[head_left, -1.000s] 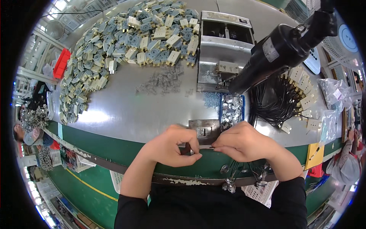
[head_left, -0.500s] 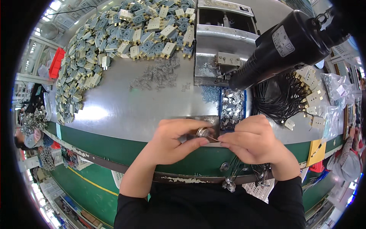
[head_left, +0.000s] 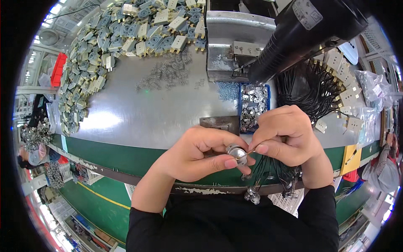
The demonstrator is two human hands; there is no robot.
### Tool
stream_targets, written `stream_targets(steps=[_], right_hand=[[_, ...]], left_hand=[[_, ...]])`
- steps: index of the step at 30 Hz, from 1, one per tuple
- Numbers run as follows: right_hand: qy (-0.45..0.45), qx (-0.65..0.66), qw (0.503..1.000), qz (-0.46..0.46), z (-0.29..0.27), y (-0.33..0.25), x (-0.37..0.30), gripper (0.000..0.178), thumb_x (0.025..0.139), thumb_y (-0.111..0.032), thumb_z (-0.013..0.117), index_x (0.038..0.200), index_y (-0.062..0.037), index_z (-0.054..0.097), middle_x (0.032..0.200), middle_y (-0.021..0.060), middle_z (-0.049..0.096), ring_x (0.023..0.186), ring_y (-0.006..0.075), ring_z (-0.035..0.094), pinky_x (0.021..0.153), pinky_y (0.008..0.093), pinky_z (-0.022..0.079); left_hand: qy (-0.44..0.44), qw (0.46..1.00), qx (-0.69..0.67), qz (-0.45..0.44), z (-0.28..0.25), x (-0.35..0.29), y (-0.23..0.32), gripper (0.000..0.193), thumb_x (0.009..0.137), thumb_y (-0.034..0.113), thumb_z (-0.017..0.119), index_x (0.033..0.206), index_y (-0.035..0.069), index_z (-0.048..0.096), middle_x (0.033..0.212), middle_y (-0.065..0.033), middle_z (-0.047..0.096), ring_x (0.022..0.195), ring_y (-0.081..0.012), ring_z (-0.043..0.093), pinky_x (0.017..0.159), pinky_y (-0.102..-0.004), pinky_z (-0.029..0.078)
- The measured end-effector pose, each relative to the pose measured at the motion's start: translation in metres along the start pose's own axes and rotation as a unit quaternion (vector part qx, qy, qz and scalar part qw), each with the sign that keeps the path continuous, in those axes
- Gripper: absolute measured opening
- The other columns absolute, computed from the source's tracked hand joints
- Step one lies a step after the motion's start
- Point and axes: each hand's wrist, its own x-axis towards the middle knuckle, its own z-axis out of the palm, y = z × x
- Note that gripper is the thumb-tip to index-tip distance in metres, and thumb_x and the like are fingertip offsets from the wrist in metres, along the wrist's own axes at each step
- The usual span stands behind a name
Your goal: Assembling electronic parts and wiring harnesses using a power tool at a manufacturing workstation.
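Observation:
Between the thumb and fingers of my left hand (head_left: 201,153) is a small round metal part (head_left: 235,151) with a shiny cup-like face and side tabs. My right hand (head_left: 287,136) is closed in a pinch on a thin, copper-coloured wire-like piece (head_left: 251,150), whose end meets the round part; how it joins is too small to tell. Both hands are above the green front strip of the bench. Just beyond them lies a flat dark metal plate (head_left: 220,122), beside a blue tray (head_left: 239,110) of small metal clips.
Blue screws (head_left: 228,90) and loose springs (head_left: 168,72) lie beyond. Grey and cream switch-like blocks (head_left: 155,29) are heaped far left. A black cylindrical tool (head_left: 289,42) slants over a metal fixture (head_left: 222,63). Black cables (head_left: 302,94) lie right; round metal parts (head_left: 252,195) hang at the front edge.
Both hands have come nearer to me and off the metal plate, the left also shifting right. The round part has turned to show more of its face. The view has shifted slightly.

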Motion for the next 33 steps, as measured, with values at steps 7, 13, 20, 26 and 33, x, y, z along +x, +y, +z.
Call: stream_targets(steps=[7, 13, 20, 26, 33], right_hand=[[-0.015, -0.088, 0.994, -0.063, 0.005, -0.010, 0.005, 0.021, 0.075, -0.015, 0.094, 0.078, -0.0081, 0.075, 0.062, 0.0038, 0.056, 0.049, 0.0195, 0.052, 0.046, 0.0330, 0.035], [0.004, -0.055, 0.997, -0.052, 0.009, -0.004, 0.003, 0.024, 0.074, -0.015, 0.096, 0.072, -0.0087, 0.073, 0.060, 0.0026, 0.055, 0.050, 0.0209, 0.053, 0.047, 0.0313, 0.035], [-0.040, 0.233, 0.948, 0.213, 0.004, 0.013, -0.001, 0.033, 0.079, -0.020, 0.097, 0.084, -0.0012, 0.070, 0.087, 0.0018, 0.067, 0.078, 0.0063, 0.058, 0.063, 0.0225, 0.040], [0.040, 0.228, 0.956, 0.182, 0.015, 0.019, -0.005, 0.026, 0.085, -0.018, 0.090, 0.095, -0.0003, 0.075, 0.080, 0.0016, 0.066, 0.071, 0.0063, 0.057, 0.061, 0.0227, 0.041], [0.048, -0.166, 0.970, -0.170, 0.013, 0.017, 0.005, 0.034, 0.083, 0.003, 0.069, 0.115, 0.0009, 0.080, 0.068, 0.0104, 0.071, 0.057, 0.0248, 0.071, 0.056, 0.0323, 0.055]], left_hand=[[-0.012, 0.948, 0.316, 0.029, 0.004, 0.001, 0.015, 0.030, 0.097, 0.003, 0.075, 0.126, -0.001, 0.070, 0.101, -0.0147, 0.080, 0.091, -0.0244, 0.079, 0.080, -0.0346, 0.060], [0.003, 0.912, 0.405, 0.066, 0.009, 0.003, 0.023, 0.023, 0.085, 0.002, 0.083, 0.107, 0.002, 0.077, 0.092, -0.0108, 0.081, 0.083, -0.0288, 0.080, 0.073, -0.0321, 0.060], [-0.007, 0.903, 0.415, 0.108, 0.017, 0.007, 0.025, 0.022, 0.088, 0.003, 0.084, 0.108, 0.000, 0.077, 0.092, -0.0117, 0.082, 0.086, -0.0265, 0.082, 0.075, -0.0318, 0.062], [0.037, 0.998, 0.040, 0.026, 0.012, 0.002, 0.002, 0.026, 0.101, 0.010, 0.075, 0.118, -0.009, 0.069, 0.102, -0.0214, 0.080, 0.088, -0.0286, 0.081, 0.079, -0.0402, 0.066], [0.020, 0.971, -0.225, 0.074, 0.008, -0.002, -0.020, 0.029, 0.108, 0.014, 0.066, 0.129, -0.008, 0.066, 0.108, -0.0162, 0.078, 0.098, -0.0231, 0.079, 0.087, -0.0397, 0.066]])
